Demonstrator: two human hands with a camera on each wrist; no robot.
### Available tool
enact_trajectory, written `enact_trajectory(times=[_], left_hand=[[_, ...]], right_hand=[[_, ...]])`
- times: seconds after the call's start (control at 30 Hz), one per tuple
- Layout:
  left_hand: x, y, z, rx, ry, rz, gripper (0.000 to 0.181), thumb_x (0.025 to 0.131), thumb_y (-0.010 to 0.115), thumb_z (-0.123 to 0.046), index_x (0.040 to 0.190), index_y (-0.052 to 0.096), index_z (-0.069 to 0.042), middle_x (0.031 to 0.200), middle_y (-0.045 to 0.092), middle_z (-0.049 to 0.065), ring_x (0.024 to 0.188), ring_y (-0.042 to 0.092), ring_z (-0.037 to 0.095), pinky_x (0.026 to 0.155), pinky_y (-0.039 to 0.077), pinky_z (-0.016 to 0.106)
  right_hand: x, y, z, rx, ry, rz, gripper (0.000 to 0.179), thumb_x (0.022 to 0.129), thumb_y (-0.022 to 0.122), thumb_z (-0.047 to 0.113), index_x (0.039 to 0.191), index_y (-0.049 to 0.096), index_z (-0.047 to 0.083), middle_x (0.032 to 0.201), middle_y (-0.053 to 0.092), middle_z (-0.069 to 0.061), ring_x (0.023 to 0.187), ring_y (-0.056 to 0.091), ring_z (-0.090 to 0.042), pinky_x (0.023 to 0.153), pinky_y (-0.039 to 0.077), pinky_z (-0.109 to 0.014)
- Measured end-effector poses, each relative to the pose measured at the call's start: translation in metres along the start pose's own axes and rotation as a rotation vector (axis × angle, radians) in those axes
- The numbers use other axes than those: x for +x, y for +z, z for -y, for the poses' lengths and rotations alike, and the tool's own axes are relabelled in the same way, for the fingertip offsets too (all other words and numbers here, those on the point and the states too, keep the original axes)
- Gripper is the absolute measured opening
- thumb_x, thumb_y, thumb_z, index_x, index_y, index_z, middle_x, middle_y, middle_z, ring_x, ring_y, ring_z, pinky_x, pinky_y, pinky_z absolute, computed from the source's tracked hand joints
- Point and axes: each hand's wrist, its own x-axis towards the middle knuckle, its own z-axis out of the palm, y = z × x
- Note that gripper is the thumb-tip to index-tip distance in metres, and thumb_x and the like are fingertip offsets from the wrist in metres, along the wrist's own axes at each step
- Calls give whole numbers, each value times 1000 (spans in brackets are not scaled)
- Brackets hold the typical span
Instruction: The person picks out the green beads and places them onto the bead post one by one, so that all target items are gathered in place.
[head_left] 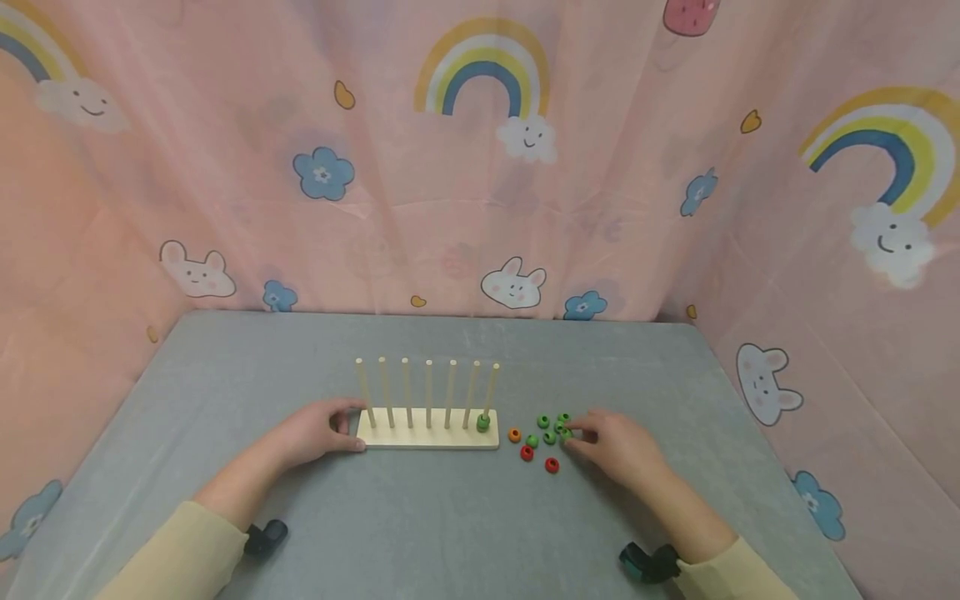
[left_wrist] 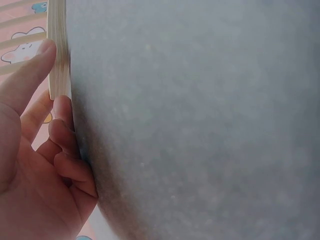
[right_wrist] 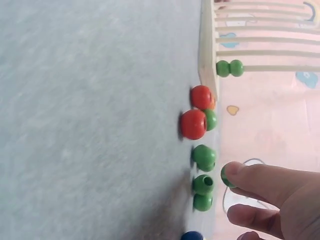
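Note:
My left hand (head_left: pixel 325 429) holds the left end of a wooden peg board (head_left: pixel 420 439), its thumb at the front edge and fingers around the back. Several thin upright pegs (head_left: pixel 429 392) stand in a row along the base. Two green beads (right_wrist: pixel 230 68) are stacked at the foot of the rightmost peg. On the right, my right hand (head_left: pixel 617 446) pinches a green bead (right_wrist: pixel 228 176) between thumb and fingertip, raised above the table in the right wrist view. Loose green beads (head_left: pixel 543 422) lie close beside and under these fingers.
Two red beads (head_left: pixel 552 465) and an orange bead (head_left: pixel 514 434) lie between the board and my right hand. Something round and blue (right_wrist: pixel 192 235) shows at the bottom of the right wrist view. The grey tabletop (head_left: pixel 450 525) meets a pink patterned curtain (head_left: pixel 420 217) behind and at both sides.

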Motion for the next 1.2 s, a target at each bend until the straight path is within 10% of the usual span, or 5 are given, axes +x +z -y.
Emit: enact_trajectory(times=[1.2], left_hand=[[0, 1, 0, -19, 6, 1, 65, 78, 85, -28, 133, 58, -5, 78, 52, 2, 70, 46, 17, 63, 37, 34]], right_hand=[[23, -51, 102, 436, -147, -432, 31, 89, 76, 29, 119, 74, 23, 92, 65, 8, 80, 52, -12, 63, 45, -29]])
